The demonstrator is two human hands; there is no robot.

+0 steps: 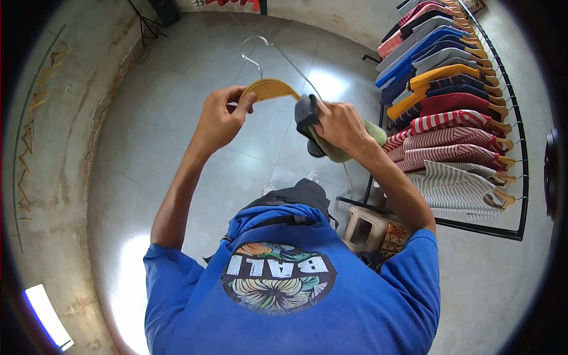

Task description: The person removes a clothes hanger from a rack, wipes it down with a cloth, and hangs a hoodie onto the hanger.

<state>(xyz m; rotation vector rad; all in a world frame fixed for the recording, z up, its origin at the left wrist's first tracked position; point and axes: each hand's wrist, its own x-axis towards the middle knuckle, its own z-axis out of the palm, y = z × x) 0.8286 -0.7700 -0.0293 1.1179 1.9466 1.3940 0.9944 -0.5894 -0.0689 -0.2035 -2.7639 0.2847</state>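
My left hand (223,120) pinches the middle of a yellow wooden clothes hanger (269,88), thumb in front. The hanger's metal hook (253,63) points up and away. Closed near the hanger's other end, my right hand (343,125) grips a bunched green and dark grey cloth (338,152). Its dark grey part (306,110) sticks out past my fingers, and the green part hangs below my palm. A thin curved metal wire (290,61) with a hooked end runs behind the hanger toward my right hand. Where that wire ends is hidden.
On the right, a black clothes rack (513,106) carries several shirts on wooden hangers, including striped shirts (449,142). A concrete block (361,229) lies by its base. Wooden hangers (26,142) hang along the left wall. A black tripod (144,26) stands at the back left.
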